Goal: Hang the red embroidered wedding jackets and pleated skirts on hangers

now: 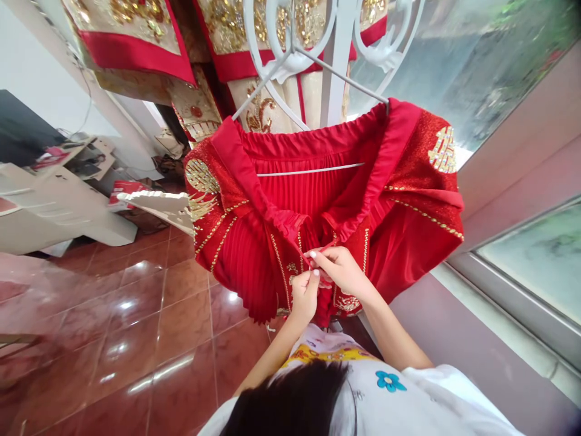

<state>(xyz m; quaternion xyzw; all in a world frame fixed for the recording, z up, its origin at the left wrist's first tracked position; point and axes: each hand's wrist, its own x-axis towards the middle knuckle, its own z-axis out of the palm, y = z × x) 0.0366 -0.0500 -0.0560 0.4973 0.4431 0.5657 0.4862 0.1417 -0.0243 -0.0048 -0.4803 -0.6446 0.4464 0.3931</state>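
Note:
A red pleated skirt (pixel 290 188) with gold beading and an elastic waistband hangs in front of me from a white wire hanger (pixel 267 82). At the front of its waist, a thin red ribbon (pixel 328 246) runs between my fingers. My left hand (pixel 304 298) pinches it from below, thumb against fingertips. Just above and to the right, my right hand (pixel 341 270) also grips the ribbon, with its fingers close to the left thumb. The fingers partly hide the ribbon, so I cannot tell whether it is knotted.
White scrolled metalwork (pixel 338 54) holds the hanger before a window (pixel 436 72). Gold-sequined garments (pixel 136 36) with red borders hang behind. A cream carved furniture edge (pixel 158 203) juts out left of the skirt. Glossy red tiles (pixel 181 315) cover the floor.

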